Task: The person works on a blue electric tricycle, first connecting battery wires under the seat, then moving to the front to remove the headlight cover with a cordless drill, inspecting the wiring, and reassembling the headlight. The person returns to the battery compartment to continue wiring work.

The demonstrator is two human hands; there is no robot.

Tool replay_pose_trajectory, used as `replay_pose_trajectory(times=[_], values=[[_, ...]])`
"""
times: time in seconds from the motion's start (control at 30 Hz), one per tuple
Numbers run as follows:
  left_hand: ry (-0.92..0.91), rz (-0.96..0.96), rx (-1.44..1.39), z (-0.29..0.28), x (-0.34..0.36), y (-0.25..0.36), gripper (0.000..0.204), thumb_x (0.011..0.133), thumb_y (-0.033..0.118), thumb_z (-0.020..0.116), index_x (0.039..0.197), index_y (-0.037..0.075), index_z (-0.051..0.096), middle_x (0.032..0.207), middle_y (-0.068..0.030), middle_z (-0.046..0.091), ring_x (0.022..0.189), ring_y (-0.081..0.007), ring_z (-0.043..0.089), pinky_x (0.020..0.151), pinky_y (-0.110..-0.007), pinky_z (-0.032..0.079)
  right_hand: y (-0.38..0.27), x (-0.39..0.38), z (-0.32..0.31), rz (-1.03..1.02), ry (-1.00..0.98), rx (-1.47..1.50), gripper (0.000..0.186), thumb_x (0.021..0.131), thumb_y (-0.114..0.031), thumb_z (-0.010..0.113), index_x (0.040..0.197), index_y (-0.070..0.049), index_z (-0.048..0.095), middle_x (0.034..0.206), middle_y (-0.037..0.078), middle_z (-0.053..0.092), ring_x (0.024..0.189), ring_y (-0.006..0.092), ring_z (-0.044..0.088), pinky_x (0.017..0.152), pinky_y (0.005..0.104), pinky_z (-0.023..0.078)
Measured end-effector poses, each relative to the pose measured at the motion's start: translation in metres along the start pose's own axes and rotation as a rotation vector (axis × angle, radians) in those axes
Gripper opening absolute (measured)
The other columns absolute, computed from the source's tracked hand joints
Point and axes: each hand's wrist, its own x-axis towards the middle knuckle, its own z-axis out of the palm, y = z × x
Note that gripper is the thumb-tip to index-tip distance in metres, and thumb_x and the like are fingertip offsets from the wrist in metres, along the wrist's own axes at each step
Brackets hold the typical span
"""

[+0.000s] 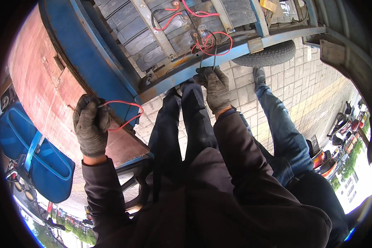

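My left hand (91, 126), in a dark grey work glove, is closed around a thin red wire (141, 110) that loops out to the right and back toward the glove. It is held in front of the pinkish wooden panel (45, 91). My right hand (215, 89), gloved the same way, pinches a black cable (215, 51) just below the blue metal beam (231, 50). That cable runs up toward the dark batteries (128, 31), where red cables (231, 40) coil near the terminals. The ends inside both gloves are hidden.
A tyre (273, 56) shows beyond the beam, above the brick paving (301, 78). Close on my right is another person's leg in blue jeans (279, 120). A blue plastic seat (49, 165) is at the left, and a rusty metal frame (357, 49) curves along the right.
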Motion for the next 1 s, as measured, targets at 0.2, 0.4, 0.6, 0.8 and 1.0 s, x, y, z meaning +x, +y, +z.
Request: replay_pose_trajectory(times=[0.2, 0.4, 0.6, 0.8, 1.0], values=[[0.011, 0.086, 0.130, 0.004, 0.001, -0.006, 0.015, 0.093, 0.017, 0.055, 0.095, 0.002, 0.056, 0.068, -0.0005, 0.050, 0.049, -0.0064, 0.038, 0.045, -0.021, 0.030, -0.001, 0.004, 0.000, 0.020, -0.056, 0.077, 0.032, 0.098, -0.027, 0.059, 0.113, 0.001, 0.058, 0.100, 0.012, 0.066, 0.086, 0.0209, 0.067, 0.077, 0.0359, 0.058], [-0.041, 0.084, 0.097, 0.006, -0.011, 0.008, 0.010, 0.095, 0.014, 0.057, 0.100, 0.006, 0.056, 0.077, -0.0018, 0.057, 0.063, -0.0092, 0.055, 0.055, -0.021, 0.045, -0.007, 0.001, 0.020, -0.050, -0.106, -0.070, 0.041, 0.096, -0.010, 0.058, 0.136, -0.007, 0.045, 0.112, 0.004, 0.060, 0.097, 0.0143, 0.057, 0.080, 0.0261, 0.050], [-0.044, 0.145, 0.017, 0.017, -0.006, 0.028, 0.005, 0.090, 0.008, 0.062, 0.090, 0.004, 0.058, 0.076, -0.0004, 0.059, 0.069, -0.0068, 0.053, 0.060, -0.024, 0.046, -0.044, 0.008, 0.016, 0.067, 0.091, -0.383, 0.022, 0.093, -0.023, 0.064, 0.110, -0.011, 0.058, 0.095, 0.003, 0.062, 0.071, 0.0162, 0.061, 0.060, 0.0307, 0.051], [0.089, 0.134, 0.332, 0.020, -0.015, 0.047, 0.007, 0.085, 0.005, 0.062, 0.089, 0.000, 0.060, 0.076, -0.0032, 0.061, 0.074, -0.0116, 0.058, 0.068, -0.032, 0.050, -0.090, -0.030, 0.081, -0.029, -0.549, -0.266, 0.033, 0.089, -0.036, 0.070, 0.098, -0.008, 0.055, 0.080, 0.001, 0.055, 0.061, 0.0141, 0.053, 0.053, 0.0304, 0.045], [-0.036, 0.019, -0.099, 0.022, -0.012, 0.043, 0.010, 0.086, 0.007, 0.058, 0.092, -0.001, 0.061, 0.079, -0.0075, 0.064, 0.073, -0.0151, 0.060, 0.068, -0.033, 0.051, -0.123, -0.093, 0.155, -0.187, -0.750, -0.465, 0.037, 0.097, -0.026, 0.061, 0.127, -0.005, 0.054, 0.095, 0.003, 0.062, 0.074, 0.0118, 0.057, 0.064, 0.0291, 0.049]])
